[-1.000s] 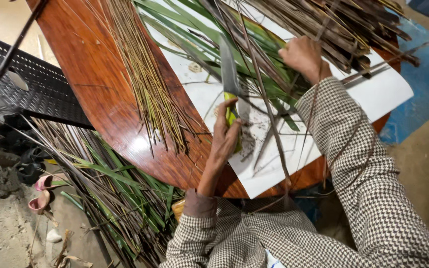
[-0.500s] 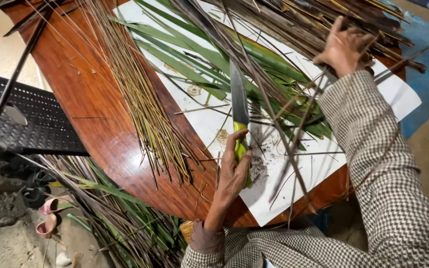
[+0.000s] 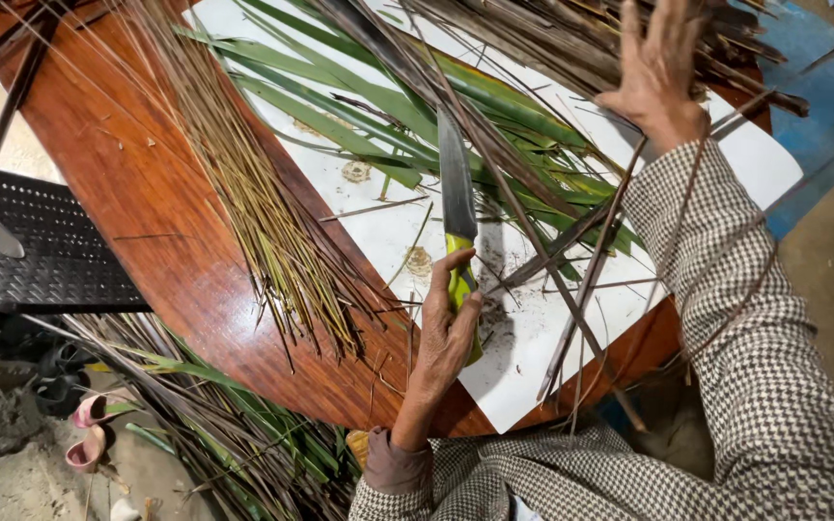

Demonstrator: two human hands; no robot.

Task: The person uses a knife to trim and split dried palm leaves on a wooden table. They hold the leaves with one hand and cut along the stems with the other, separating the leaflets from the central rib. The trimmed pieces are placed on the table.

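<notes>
Reddish wooden tabletop (image 3: 161, 232), white sheet (image 3: 533, 328) over its near side, green leaves (image 3: 388, 116) and dry ribs (image 3: 272, 232) across both. Left hand (image 3: 446, 333) closed round the yellow-green handle of a knife (image 3: 458, 207); blade points away from the body, long axis roughly up-frame. Right hand (image 3: 658, 72) open, fingers spread, holding nothing, over dark strips (image 3: 552, 39) well right of the blade. Left is the nearer hand.

Even, soft overhead light; a glossy sheen sits on the wooden table (image 3: 176, 260) left of the left hand's fingers (image 3: 451, 289). Edges bow slightly; shadows stay faint.
</notes>
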